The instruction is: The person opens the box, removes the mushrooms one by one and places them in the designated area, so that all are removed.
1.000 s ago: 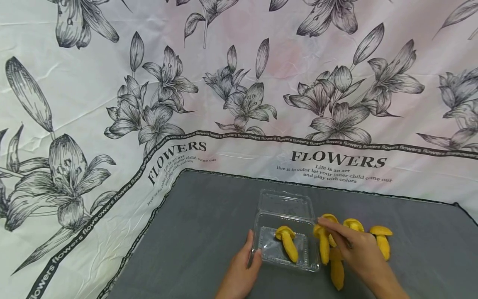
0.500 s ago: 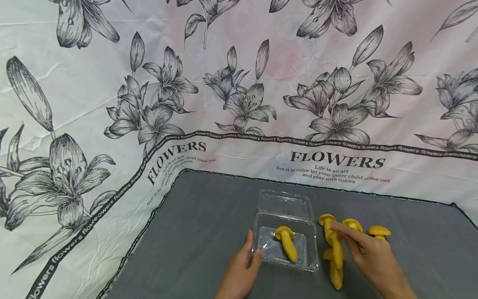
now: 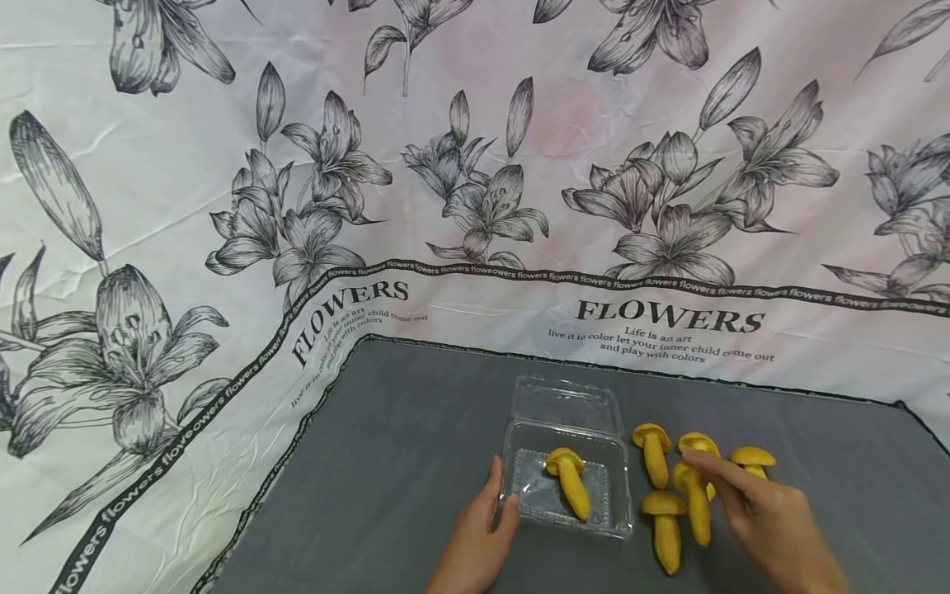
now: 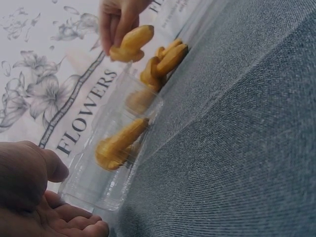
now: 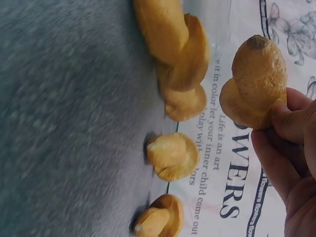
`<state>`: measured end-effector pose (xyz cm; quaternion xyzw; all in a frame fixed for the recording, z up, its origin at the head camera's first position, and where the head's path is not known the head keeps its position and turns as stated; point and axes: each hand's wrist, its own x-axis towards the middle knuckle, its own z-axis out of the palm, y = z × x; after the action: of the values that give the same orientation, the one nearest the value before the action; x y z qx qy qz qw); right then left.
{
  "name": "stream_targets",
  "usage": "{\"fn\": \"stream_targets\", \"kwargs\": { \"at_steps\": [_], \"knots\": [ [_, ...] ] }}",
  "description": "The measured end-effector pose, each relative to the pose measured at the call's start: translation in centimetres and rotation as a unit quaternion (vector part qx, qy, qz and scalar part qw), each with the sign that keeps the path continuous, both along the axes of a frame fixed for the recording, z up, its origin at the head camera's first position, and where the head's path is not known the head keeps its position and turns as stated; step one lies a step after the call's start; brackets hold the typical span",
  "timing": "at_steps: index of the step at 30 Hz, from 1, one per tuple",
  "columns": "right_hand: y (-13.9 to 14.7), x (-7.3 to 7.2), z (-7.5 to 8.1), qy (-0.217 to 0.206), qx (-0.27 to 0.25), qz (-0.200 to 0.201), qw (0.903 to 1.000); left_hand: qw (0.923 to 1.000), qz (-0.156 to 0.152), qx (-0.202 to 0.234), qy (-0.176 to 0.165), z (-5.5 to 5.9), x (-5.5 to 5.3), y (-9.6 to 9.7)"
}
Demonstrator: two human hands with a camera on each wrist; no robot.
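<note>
A clear plastic clamshell box [image 3: 627,495] stands on the grey cloth with its lid [image 3: 567,408] laid back. One yellow mushroom [image 3: 571,483] lies inside it. My left hand [image 3: 478,528] holds the box by its left side, thumb at the near corner of the rim and fingers along the outside. To the right of the box, my right hand [image 3: 764,511] pinches another yellow mushroom [image 5: 259,81] between thumb and fingers near its cap, stem end toward me. In the head view this mushroom overlaps one lying behind it.
Other mushrooms lie right of the box: one [image 3: 653,458] near its edge, one [image 3: 665,532] closer to me, and one [image 3: 753,456] farthest right, partly behind my right hand. A white flower-printed sheet [image 3: 475,313] borders the grey surface [image 3: 416,429] at the back.
My right hand has moved rightward, away from the box, with the mushroom between its fingers. My left hand, the box and the mushroom inside have stayed in place.
</note>
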<state>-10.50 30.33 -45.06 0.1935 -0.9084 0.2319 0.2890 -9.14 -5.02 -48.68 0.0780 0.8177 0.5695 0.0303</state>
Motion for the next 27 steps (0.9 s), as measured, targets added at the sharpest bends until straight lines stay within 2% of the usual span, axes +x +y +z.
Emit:
{"fn": "stream_targets", "kwargs": {
  "at_steps": [8,15,27],
  "knots": [
    [1.6,0.4,-0.9,0.006,0.016,-0.023,0.9996,0.9999,0.000,0.001,0.012,-0.1,0.1,0.0],
    [2.7,0.8,-1.1,0.018,0.026,-0.032,0.9990,1.0000,-0.003,0.005,0.008,0.0,0.1,0.0],
    [3.5,1.5,-1.5,-0.020,0.064,-0.048,0.9966,1.0000,-0.007,-0.004,0.003,0.0,0.1,-0.1]
  ]
}}
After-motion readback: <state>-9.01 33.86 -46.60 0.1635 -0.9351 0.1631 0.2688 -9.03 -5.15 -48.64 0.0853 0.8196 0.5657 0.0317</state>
